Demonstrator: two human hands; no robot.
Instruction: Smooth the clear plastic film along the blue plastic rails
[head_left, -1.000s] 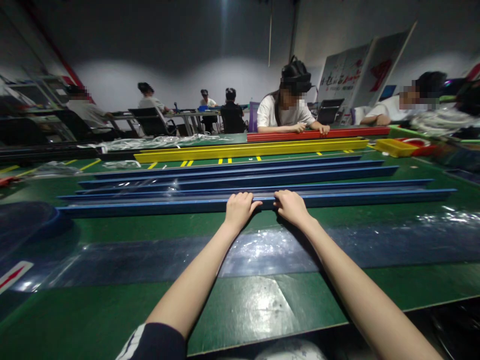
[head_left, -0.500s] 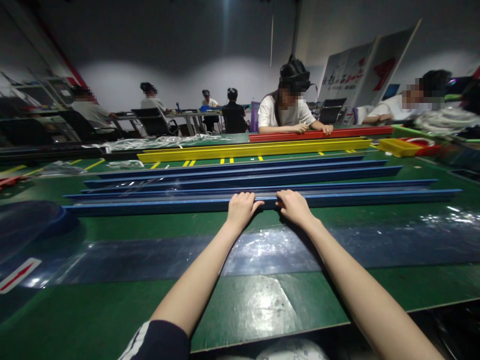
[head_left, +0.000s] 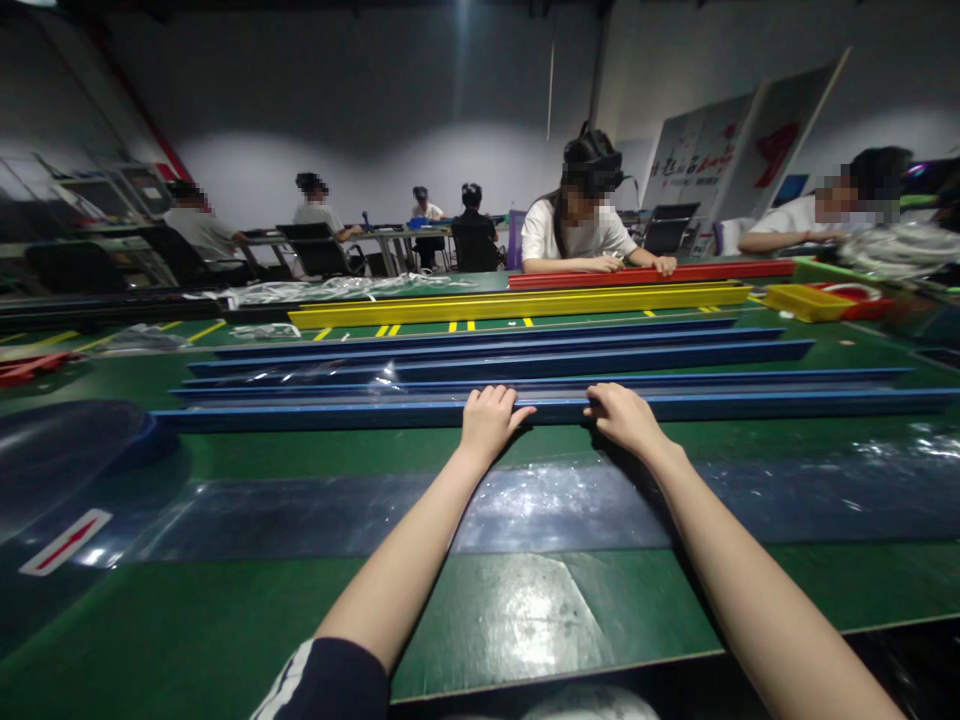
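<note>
A long blue channel strip (head_left: 360,416) lies crosswise on the green table in front of me, its two raised walls running left to right. My left hand (head_left: 489,420) is closed over the top edge of the near wall, thumb pointing right along it. To its right, my right hand (head_left: 624,415) grips the same wall with curled fingers, and a short length of wall shows between the hands. The fingertips behind the wall are hidden. Between the channel and me a clear plastic band (head_left: 300,520) lies flat, reaching from a roll (head_left: 127,450) at the left.
More blue channels (head_left: 510,362) lie just beyond. Farther back are a yellow channel (head_left: 525,303) and a red one (head_left: 735,270), which a co-worker (head_left: 577,235) touches. A yellow tray (head_left: 802,303) stands at the far right. The table's front edge (head_left: 570,680) is close to me.
My right hand is farther right along the channel's wall, so the gap between my hands is wider. The left hand has barely moved in view. The whole view has shifted slightly.
</note>
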